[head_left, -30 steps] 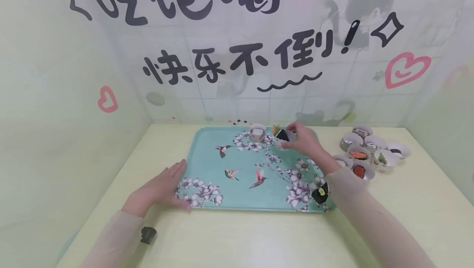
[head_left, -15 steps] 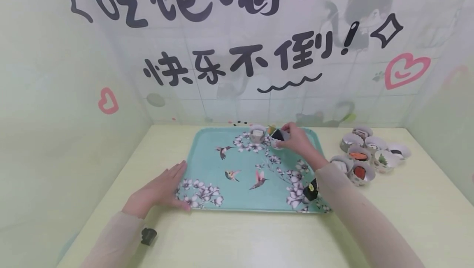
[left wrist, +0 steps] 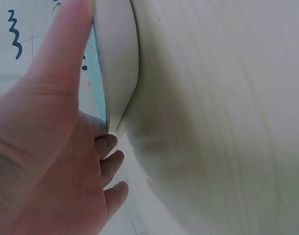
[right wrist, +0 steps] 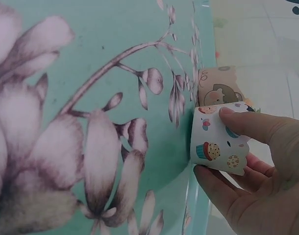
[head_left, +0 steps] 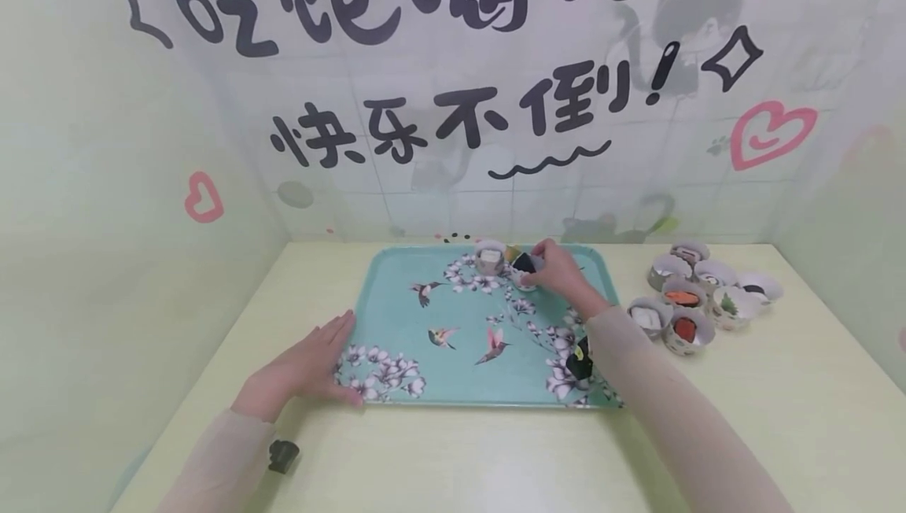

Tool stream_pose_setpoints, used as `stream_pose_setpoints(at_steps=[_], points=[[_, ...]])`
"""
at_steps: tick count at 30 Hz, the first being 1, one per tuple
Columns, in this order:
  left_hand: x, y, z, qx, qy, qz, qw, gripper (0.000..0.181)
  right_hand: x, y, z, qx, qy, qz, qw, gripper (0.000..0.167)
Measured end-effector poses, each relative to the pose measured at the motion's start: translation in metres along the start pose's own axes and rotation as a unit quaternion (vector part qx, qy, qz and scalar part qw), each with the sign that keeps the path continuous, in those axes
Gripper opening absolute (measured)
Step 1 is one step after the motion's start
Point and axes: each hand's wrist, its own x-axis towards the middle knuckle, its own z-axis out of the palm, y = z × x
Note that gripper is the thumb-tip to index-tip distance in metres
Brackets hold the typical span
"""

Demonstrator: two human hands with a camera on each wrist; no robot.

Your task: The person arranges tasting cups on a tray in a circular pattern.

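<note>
Right grip [head_left: 561, 271] on cup [right wrist: 219, 144], wall text "快乐不倒!" [head_left: 471, 108]

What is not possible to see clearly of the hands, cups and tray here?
- Head view: tray, part of its right edge hidden by the right sleeve.
- Head view: rearmost cup beside the tray, filling too small to identify.
- Right wrist view: pinched cup, most of its inside hidden by its wall.
- Left wrist view: left thumb, tip cut off by the top edge.
</note>
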Motion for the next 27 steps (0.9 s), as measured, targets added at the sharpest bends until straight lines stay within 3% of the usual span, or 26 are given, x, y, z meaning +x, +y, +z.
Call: stream_pose_setpoints(at_steps=[18,27], points=[[-0.0010,-0.0046,0.0025,-0.004,0.003,-0.008,1.0000,0.139,0.0010,-0.0062,0.0089,-0.008,-0.013,0.012,0.9998,0.068],[0.0010,-0.0051,0.0027,-0.002,0.006,-0.004,1.0000,0.140,-0.0026,-0.0058,0.0061,-0.009,-0.004,0.018,0.9998,0.066]])
